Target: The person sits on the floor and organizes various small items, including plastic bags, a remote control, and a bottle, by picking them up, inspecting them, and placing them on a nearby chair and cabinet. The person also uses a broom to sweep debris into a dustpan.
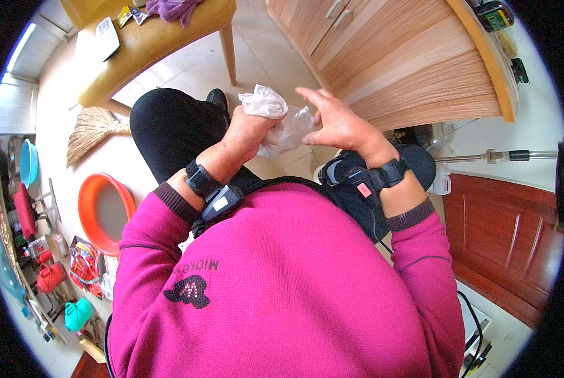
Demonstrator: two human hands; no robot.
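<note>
My left hand (pixel 251 130) is closed around a crumpled, thin white plastic bag (pixel 264 102). The gathered end sticks up above my fist, and a looser, see-through part hangs to the right below it. Just right of that loose part is my right hand (pixel 336 120), its thumb and fingers spread apart. Its fingertips are close to the plastic film, and I cannot tell whether they touch it. Both hands are above the tiled floor between my knees. Black straps with small devices are on both wrists.
A yellow chair (pixel 154 52) with a purple cloth (pixel 173 9) stands ahead on the left. A wooden cabinet (pixel 405 61) is ahead on the right. To my left are a straw broom (pixel 93 132) and an orange basin (pixel 84 212). A metal pole (pixel 494 156) extends at the right.
</note>
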